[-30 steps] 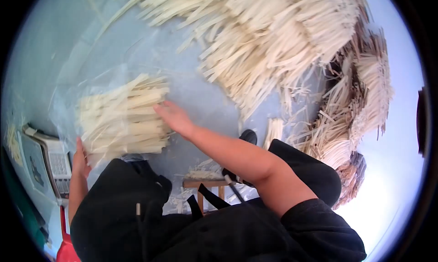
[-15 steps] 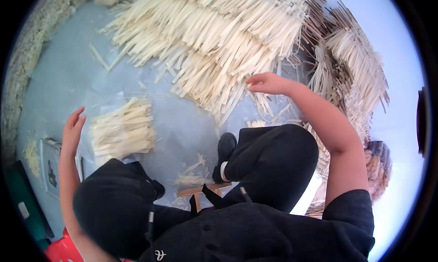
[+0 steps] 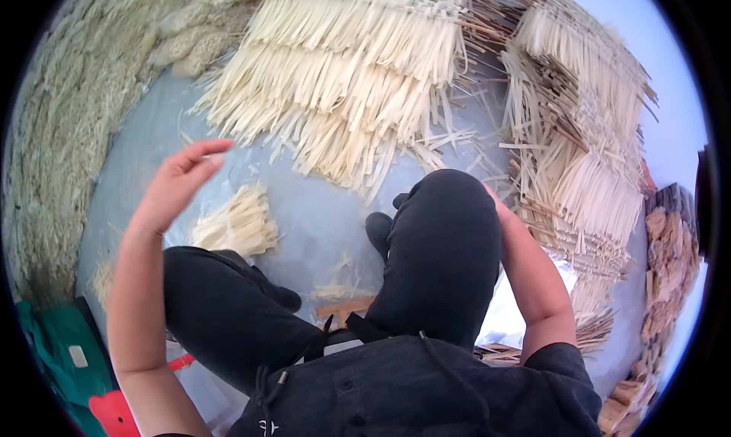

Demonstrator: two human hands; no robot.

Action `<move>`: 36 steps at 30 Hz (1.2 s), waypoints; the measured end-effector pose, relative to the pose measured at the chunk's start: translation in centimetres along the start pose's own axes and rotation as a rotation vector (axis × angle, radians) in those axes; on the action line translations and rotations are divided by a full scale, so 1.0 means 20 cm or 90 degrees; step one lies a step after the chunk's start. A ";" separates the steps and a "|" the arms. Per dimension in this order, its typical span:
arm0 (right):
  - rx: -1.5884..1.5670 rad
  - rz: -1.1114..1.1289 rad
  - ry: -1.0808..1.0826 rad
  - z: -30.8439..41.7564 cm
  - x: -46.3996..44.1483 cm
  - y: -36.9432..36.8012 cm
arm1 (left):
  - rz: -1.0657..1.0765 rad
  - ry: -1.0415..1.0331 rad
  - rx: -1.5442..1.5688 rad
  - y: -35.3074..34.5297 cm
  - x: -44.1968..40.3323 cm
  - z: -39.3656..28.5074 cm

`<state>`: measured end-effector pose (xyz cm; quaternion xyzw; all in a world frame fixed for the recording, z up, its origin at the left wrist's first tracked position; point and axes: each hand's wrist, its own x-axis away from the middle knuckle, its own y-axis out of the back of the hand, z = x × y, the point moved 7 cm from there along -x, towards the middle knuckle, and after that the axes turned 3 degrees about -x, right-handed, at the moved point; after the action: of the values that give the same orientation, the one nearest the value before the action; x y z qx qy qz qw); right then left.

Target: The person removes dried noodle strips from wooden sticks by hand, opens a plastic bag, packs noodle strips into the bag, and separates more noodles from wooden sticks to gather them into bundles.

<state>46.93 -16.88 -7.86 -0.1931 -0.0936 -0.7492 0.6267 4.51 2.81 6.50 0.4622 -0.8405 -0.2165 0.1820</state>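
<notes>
My left hand (image 3: 183, 182) hangs in the air over the floor on the left, fingers stretched forward and thumb apart, holding nothing that I can see. Below and beyond it lies a bundle of pale flat strips (image 3: 237, 222), partly covered by my left leg. My right hand (image 3: 496, 208) is down at the outer side of my right knee, which hides its fingers. A large layered pile of the same pale strips (image 3: 343, 87) spreads over the floor ahead. Another long stack of strips (image 3: 590, 125), with brown ends, runs along the right.
Rough tan bundles (image 3: 68, 125) line the left side. A green container (image 3: 68, 353) and a red object (image 3: 114, 414) are at lower left. A white sheet (image 3: 509, 315) lies right of my right leg. Brown stacked pieces (image 3: 666, 262) stand far right. A wooden piece (image 3: 343, 307) shows between my legs.
My left hand has moved up and right, past the strip bundle. My right hand has left the edge of the big pile and dropped beside my right knee. The view has shifted.
</notes>
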 end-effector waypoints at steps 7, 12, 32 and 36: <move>-0.035 0.145 -0.056 -0.07 -0.31 -0.02 | 0.186 -0.039 -0.069 -0.51 -0.35 -0.11; -0.035 0.018 -0.120 -0.18 -0.72 0.18 | 0.293 0.071 -0.097 -0.74 -0.73 0.11; -0.059 -0.362 -0.129 -0.43 -1.96 0.64 | 0.089 0.387 0.267 -1.52 -1.90 1.38; -0.141 -0.275 -0.143 -0.41 -2.09 0.57 | 0.071 0.416 0.314 -1.62 -1.95 1.26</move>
<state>62.40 15.42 -33.50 -0.3184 -0.1189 -0.8449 0.4131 34.10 25.54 -36.15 0.4899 -0.7891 0.1601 0.3342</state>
